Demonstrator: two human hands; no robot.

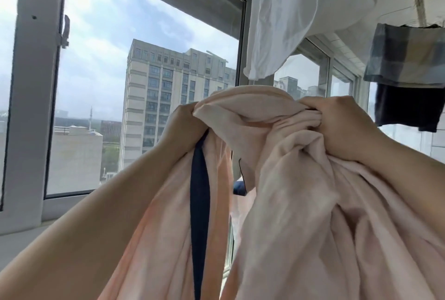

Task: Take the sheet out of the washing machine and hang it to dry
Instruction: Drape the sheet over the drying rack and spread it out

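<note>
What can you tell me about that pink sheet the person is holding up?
The sheet is pale pink, soft-looking cloth with a dark navy strip showing in a fold on its left part. It is bunched and wrinkled, lifted before the window and hanging down out of view. The left hand and right hand each grip a gathered bunch near its top. It is not yet hung.

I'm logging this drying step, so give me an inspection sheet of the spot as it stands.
Surface: grey sill under the window, bare where it shows.
Job's things: pink sheet, bunched, held up, dark blue band showing.
Clutter: white cloth, plaid cloth and dark cloth hang above.
Grips: left hand and right hand both shut on the sheet.
Cables: nothing seen.
Surroundings: window, tower block outside, cloudy sky.
</note>
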